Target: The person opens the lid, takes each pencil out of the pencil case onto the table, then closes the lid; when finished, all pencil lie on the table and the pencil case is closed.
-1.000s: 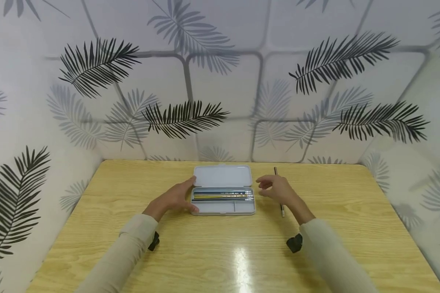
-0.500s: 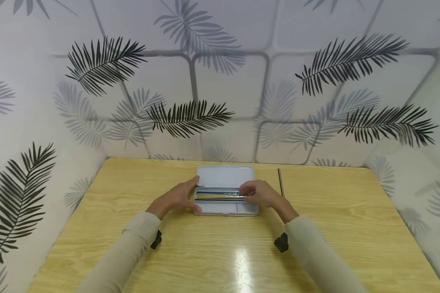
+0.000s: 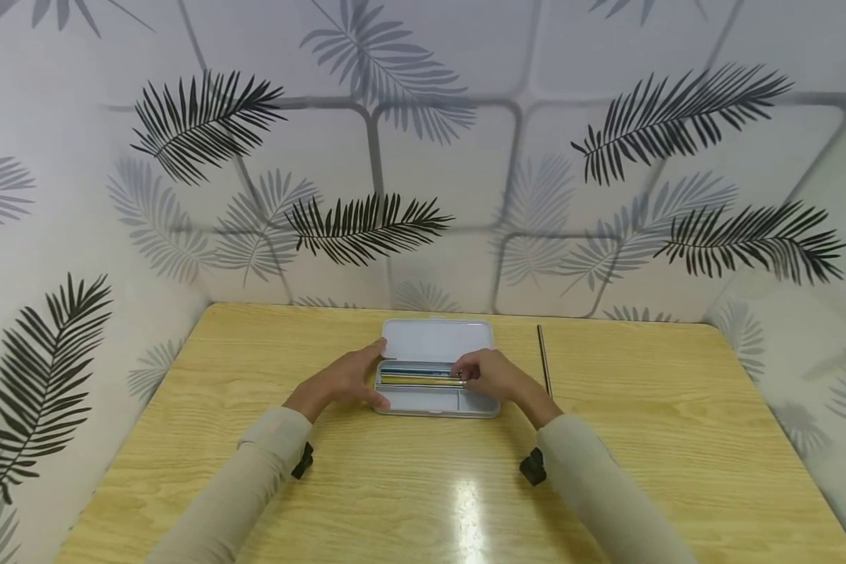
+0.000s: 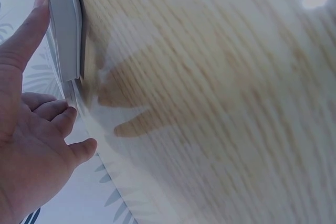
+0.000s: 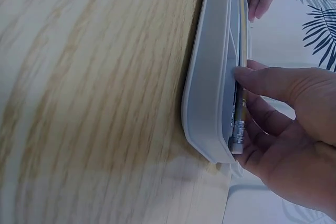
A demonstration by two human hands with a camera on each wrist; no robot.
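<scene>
A white pencil case lies with its lid folded back, several pencils in its rear compartment, including a yellow pencil. My left hand spans the case's left end, its straight thumb touching the front edge and its other fingers near the lid. Over the case's right end, my right hand pinches a pencil between thumb and fingers, close to its eraser end. That pencil still lies within the case. My right hand partly hides the pencils' ends in the head view.
A dark pencil lies on the wooden table to the right of the case, its near end hidden by my right arm. Behind the table stands a wall with a leaf pattern.
My right hand has moved left from beside the dark pencil to the case and now pinches a pencil there. My left hand stays at the case's left end.
</scene>
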